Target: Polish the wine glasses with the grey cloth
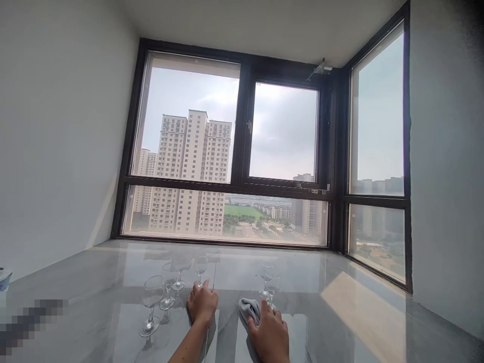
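Note:
My left hand (202, 302) rests low on the glossy marble floor (340, 302), its fingers curled at the foot of a clear wine glass (200, 268). Whether it grips the foot or only touches it is unclear. My right hand (269, 333) lies on a grey cloth (248, 308), fingers bent over it. Just beyond the cloth stand two small wine glasses (269, 285) close together. To the left of my left hand stand several more wine glasses (151, 307), upright and empty.
A large dark-framed corner window (242, 151) fills the far wall and looks out on tall apartment blocks. White walls close in on the left and right. A pale object (4, 278) pokes in at the left edge.

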Demonstrator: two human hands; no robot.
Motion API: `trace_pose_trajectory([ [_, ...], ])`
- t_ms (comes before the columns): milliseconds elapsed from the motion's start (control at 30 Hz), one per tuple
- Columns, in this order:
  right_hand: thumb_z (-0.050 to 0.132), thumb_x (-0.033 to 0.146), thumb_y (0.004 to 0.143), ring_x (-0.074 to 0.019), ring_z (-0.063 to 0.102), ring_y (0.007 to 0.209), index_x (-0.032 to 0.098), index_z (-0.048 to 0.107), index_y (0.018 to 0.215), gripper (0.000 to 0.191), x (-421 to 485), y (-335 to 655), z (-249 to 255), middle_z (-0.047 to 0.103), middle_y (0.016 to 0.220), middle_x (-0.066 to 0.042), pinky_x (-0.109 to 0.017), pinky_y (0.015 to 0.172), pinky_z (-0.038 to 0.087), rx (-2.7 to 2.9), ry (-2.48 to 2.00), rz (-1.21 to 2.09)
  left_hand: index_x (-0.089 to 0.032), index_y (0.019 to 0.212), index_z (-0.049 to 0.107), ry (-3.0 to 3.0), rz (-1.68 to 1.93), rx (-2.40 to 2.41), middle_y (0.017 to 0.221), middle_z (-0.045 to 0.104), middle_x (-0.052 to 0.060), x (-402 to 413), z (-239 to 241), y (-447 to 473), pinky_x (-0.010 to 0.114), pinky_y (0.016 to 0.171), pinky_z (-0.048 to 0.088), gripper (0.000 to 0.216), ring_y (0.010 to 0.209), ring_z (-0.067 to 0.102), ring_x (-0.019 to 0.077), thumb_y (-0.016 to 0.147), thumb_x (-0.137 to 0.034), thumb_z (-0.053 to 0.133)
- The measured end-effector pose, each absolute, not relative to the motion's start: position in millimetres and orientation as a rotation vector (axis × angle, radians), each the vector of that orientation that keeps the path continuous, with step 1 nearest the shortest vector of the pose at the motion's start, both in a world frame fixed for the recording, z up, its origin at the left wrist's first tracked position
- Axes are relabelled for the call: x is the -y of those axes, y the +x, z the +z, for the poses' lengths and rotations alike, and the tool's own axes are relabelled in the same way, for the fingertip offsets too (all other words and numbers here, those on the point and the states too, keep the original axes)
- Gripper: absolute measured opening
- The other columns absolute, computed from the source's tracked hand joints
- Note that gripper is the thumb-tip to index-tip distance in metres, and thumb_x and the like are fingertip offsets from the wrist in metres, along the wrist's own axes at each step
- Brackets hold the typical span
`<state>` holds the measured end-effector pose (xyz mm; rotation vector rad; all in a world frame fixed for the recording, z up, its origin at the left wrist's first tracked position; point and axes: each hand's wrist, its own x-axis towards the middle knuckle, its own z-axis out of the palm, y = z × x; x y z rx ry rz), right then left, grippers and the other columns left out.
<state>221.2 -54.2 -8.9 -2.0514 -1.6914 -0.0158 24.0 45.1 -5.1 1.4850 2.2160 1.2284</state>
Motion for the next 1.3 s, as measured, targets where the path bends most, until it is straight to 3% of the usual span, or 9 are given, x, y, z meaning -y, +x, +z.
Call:
trace_pose_trajectory([
  [300, 0.053, 0.041, 0.090, -0.0369, 0.057, 0.133, 0.027, 0.056, 0.148, 0.059, 57, 217, -6, 0.067, 0.138, -0.013, -0.051, 0.105, 0.047, 1.752, -2.067, -0.062, -0.025, 0.117, 0.071, 1.483, 1.225, -2.220, 0.152, 0.056, 0.010, -60, -12, 20, 0.039, 0.121, 0.030, 0.035, 0.145, 0.046, 0.0263, 0.083, -0.021, 0.061],
  [500, 0.055, 0.036, 0.088, -0.0368, 0.052, 0.137, 0.024, 0.059, 0.144, 0.058, 59, 217, -5, 0.065, 0.141, -0.012, -0.049, 0.108, 0.046, 1.736, -1.988, -0.050, -0.021, 0.111, 0.071, 1.519, 1.246, -2.215, 0.147, 0.061, 0.013, -61, -16, 19, 0.040, 0.118, 0.032, 0.028, 0.138, 0.055, 0.0287, 0.086, -0.022, 0.060],
  [767, 0.059, 0.016, 0.073, -0.0314, 0.059, 0.131, 0.021, 0.058, 0.143, 0.069, 58, 219, -13, 0.067, 0.139, -0.010, -0.042, 0.113, 0.045, 1.920, -1.731, 0.006, -0.024, 0.111, 0.057, 1.565, 1.197, -2.112, 0.117, 0.076, 0.008, -50, -8, 12, 0.038, 0.106, 0.037, 0.014, 0.112, 0.070, 0.0228, 0.099, -0.027, 0.049],
  [967, 0.053, 0.002, 0.067, -0.0256, 0.068, 0.119, 0.023, 0.056, 0.142, 0.077, 55, 222, -20, 0.072, 0.129, -0.009, -0.035, 0.100, 0.053, 1.916, -1.532, 0.080, -0.022, 0.120, 0.053, 1.706, 1.156, -1.983, 0.109, 0.076, 0.007, -45, -10, 17, 0.034, 0.094, 0.043, 0.022, 0.103, 0.071, 0.0225, 0.101, -0.021, 0.042],
  [1100, 0.054, -0.001, 0.060, -0.0256, 0.072, 0.110, 0.026, 0.050, 0.147, 0.091, 42, 225, -30, 0.076, 0.120, -0.007, -0.033, 0.093, 0.057, 1.889, -1.389, 0.072, -0.021, 0.126, 0.058, 2.119, 1.326, -1.778, 0.120, 0.073, 0.010, -39, -19, 30, 0.039, 0.103, 0.042, 0.037, 0.116, 0.066, 0.0249, 0.099, -0.014, 0.035],
  [1300, 0.052, 0.001, 0.063, -0.0251, 0.075, 0.103, 0.024, 0.052, 0.142, 0.082, 29, 229, -42, 0.077, 0.115, -0.007, -0.032, 0.085, 0.061, 1.759, -1.196, -0.096, -0.024, 0.120, 0.070, 2.579, 1.250, -1.475, 0.112, 0.072, 0.007, -20, -13, 47, 0.046, 0.105, 0.042, 0.045, 0.108, 0.064, 0.0266, 0.090, -0.005, 0.042],
])
